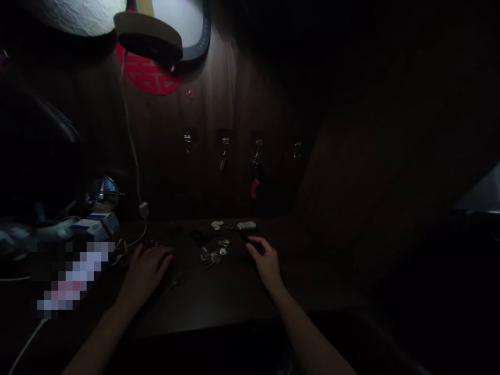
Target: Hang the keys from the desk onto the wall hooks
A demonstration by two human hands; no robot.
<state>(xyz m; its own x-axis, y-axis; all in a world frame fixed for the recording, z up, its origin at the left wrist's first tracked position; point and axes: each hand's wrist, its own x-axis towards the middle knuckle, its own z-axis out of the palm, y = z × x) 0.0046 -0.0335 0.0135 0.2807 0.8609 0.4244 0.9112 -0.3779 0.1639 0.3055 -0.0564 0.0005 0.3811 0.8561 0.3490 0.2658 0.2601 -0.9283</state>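
— Can anything be read here?
— Only a red double-happiness character (150, 78), partly covered, is made out on the wooden wall (219, 94). The print on the small boxes (96, 225) cannot be read.

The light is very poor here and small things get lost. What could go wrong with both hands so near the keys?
In this gloom the right hand may knock the bunch of keys or the coins across the desk, where they would be hard to spot. The left hand lies near the white cable and might snag it.
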